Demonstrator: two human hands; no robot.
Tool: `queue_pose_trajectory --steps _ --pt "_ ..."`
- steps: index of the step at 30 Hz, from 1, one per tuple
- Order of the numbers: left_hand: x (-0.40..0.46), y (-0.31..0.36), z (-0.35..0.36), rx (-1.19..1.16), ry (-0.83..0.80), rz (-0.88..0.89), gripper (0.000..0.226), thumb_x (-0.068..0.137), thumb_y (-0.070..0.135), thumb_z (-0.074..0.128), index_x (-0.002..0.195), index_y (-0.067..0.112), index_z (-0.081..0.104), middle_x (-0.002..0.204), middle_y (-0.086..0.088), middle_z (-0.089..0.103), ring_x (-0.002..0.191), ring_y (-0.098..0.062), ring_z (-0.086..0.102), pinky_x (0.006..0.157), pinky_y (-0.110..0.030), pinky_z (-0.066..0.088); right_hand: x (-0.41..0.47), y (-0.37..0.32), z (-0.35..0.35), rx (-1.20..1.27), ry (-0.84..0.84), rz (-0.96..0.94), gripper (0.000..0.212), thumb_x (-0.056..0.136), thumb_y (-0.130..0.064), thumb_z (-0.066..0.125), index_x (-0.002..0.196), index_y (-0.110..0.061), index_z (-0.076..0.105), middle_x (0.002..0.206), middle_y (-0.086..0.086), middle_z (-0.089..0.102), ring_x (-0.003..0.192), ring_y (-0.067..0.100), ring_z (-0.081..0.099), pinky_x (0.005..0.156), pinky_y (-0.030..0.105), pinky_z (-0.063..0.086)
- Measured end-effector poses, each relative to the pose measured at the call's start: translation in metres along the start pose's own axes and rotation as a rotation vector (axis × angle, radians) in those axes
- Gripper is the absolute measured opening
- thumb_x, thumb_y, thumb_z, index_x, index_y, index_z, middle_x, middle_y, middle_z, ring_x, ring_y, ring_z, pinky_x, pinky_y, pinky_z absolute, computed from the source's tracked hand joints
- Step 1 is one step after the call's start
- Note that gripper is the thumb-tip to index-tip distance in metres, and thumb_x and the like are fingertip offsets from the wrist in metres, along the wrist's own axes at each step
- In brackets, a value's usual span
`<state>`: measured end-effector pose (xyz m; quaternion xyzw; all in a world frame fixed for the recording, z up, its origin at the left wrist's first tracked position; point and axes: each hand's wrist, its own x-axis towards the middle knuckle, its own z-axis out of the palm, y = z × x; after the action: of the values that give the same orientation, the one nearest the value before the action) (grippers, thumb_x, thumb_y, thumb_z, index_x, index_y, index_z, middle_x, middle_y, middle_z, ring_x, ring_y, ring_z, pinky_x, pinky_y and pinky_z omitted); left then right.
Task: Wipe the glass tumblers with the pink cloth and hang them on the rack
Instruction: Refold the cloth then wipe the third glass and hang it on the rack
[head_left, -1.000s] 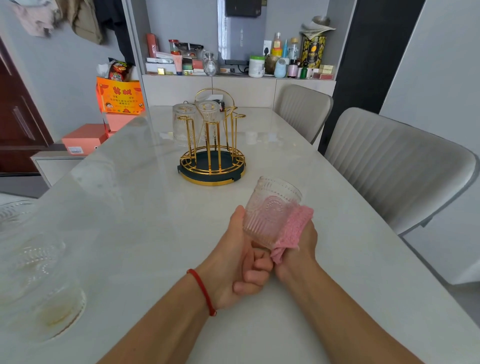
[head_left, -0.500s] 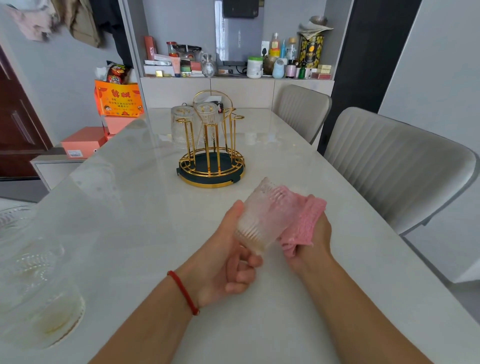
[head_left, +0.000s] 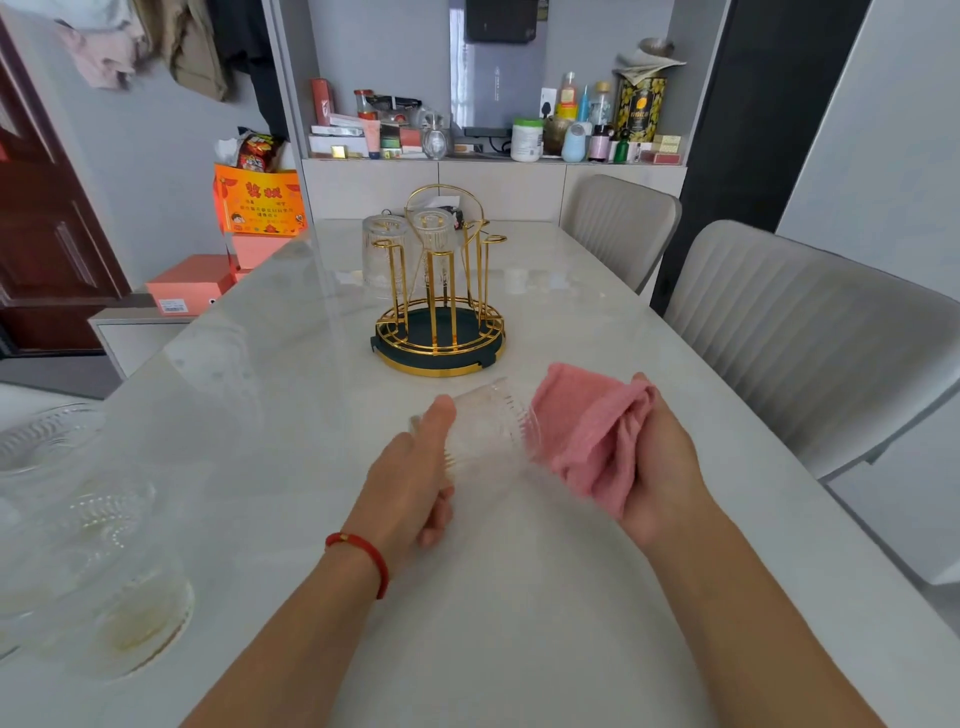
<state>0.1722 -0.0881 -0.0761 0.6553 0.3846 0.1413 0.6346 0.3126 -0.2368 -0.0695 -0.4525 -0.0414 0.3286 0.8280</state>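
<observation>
Two hands were seen over the pale counter (head_left: 519, 597), just in front of the gold rack (head_left: 440, 332). A ribbed glass tumbler (head_left: 488, 441) was held on its side by the left hand (head_left: 410, 483), the thumb laid along its near wall and the other fingers curled beneath it; the glass was blurred, so its exact tilt could not be told. A pink cloth (head_left: 592, 436) was gripped by the right hand (head_left: 660, 467), bunched in the palm with the fingers closed behind it, and its free edge was touching the end of the tumbler that pointed right. A red cord (head_left: 363, 551) was worn on the left wrist. Two further tumblers (head_left: 382, 249) were hung upside down on the far-left posts of the rack, while the posts on its right were bare. Clear glassware (head_left: 93, 571) was set at the left edge of the counter, out of focus. Two grey chairs (head_left: 810, 338) were drawn up along the right side, and a cluttered shelf (head_left: 493, 150) was visible beyond the far end.
</observation>
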Motion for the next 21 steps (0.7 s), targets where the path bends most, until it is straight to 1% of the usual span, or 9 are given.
queue_pose_trajectory --steps 2,4,7,11,13,15,17,19,21 --pt "0.004 0.000 -0.006 -0.034 0.056 -0.022 0.071 0.094 0.077 0.036 0.102 0.009 0.056 0.070 -0.010 0.053 0.042 -0.015 0.044 0.040 -0.022 0.031 0.001 -0.006 0.001 0.031 0.019 -0.052 0.045 0.085 -0.055 0.067 0.109 -0.016 0.068 0.102 -0.002 0.073 0.116 0.026 0.066 0.100 0.044 0.051" --pt "0.001 0.003 -0.007 -0.129 -0.003 -0.042 0.063 0.096 0.073 0.038 0.098 0.013 0.057 0.072 -0.011 0.052 0.040 -0.014 0.041 0.041 -0.020 0.027 -0.003 -0.007 0.005 -0.013 0.041 -0.079 0.054 0.094 -0.061 0.052 0.122 -0.017 0.068 0.115 0.001 0.075 0.116 0.026 0.067 0.100 0.043 0.051" --pt "-0.005 0.004 0.001 -0.156 -0.114 -0.019 0.058 0.096 0.071 0.039 0.095 0.016 0.059 0.072 -0.010 0.052 0.040 -0.014 0.039 0.042 -0.021 0.025 -0.011 -0.003 0.021 -0.195 0.034 -0.169 0.054 0.097 -0.064 0.041 0.103 -0.024 0.077 0.114 0.006 0.075 0.108 0.022 0.070 0.103 0.046 0.050" --pt "-0.006 0.001 0.008 -0.203 -0.142 -0.035 0.063 0.094 0.074 0.039 0.090 0.015 0.059 0.067 -0.008 0.051 0.041 -0.015 0.039 0.039 -0.020 0.025 -0.023 0.018 0.036 -0.614 -0.127 -0.423 0.053 0.102 -0.061 0.030 0.117 -0.035 0.074 0.122 -0.024 0.069 0.115 0.000 0.064 0.107 0.035 0.046" --pt "-0.005 0.002 0.004 -0.287 -0.132 -0.074 0.063 0.093 0.075 0.038 0.094 0.015 0.057 0.066 -0.008 0.052 0.040 -0.014 0.037 0.037 -0.018 0.024 -0.031 0.021 0.040 -0.643 -0.216 -0.438 0.042 0.096 -0.063 0.038 0.113 -0.047 0.072 0.112 -0.029 0.070 0.105 -0.003 0.067 0.090 0.024 0.054" --pt "-0.003 0.002 -0.001 -0.351 -0.139 -0.086 0.061 0.093 0.074 0.038 0.094 0.016 0.055 0.064 -0.007 0.051 0.040 -0.013 0.035 0.035 -0.017 0.022 -0.036 0.024 0.040 -0.753 -0.290 -0.475 0.029 0.094 -0.060 0.053 0.119 -0.050 0.066 0.109 -0.022 0.072 0.102 0.000 0.068 0.079 0.017 0.055" --pt "-0.002 0.002 -0.005 -0.349 -0.184 -0.056 0.060 0.094 0.072 0.037 0.089 0.016 0.056 0.061 -0.005 0.049 0.041 -0.014 0.033 0.037 -0.017 0.020 -0.036 0.029 0.036 -0.897 -0.325 -0.513 0.058 0.084 -0.049 0.073 0.138 -0.045 0.051 0.123 -0.018 0.067 0.111 0.000 0.064 0.084 0.018 0.055" --pt "-0.004 0.003 -0.009 -0.322 -0.243 -0.013 0.060 0.097 0.067 0.034 0.081 0.015 0.057 0.056 -0.003 0.047 0.043 -0.014 0.032 0.039 -0.018 0.019 -0.037 0.032 0.035 -0.955 -0.331 -0.520 0.087 0.068 -0.048 0.088 0.143 -0.044 0.045 0.130 -0.018 0.063 0.115 -0.002 0.062 0.090 0.020 0.055" --pt "-0.005 0.005 -0.012 -0.283 -0.256 0.015 0.057 0.098 0.063 0.032 0.081 0.015 0.057 0.056 -0.004 0.046 0.045 -0.015 0.031 0.040 -0.019 0.018 -0.037 0.031 0.033 -0.988 -0.305 -0.552 0.090 0.062 -0.046 0.093 0.140 -0.043 0.048 0.128 -0.018 0.065 0.114 -0.002 0.063 0.093 0.024 0.056"
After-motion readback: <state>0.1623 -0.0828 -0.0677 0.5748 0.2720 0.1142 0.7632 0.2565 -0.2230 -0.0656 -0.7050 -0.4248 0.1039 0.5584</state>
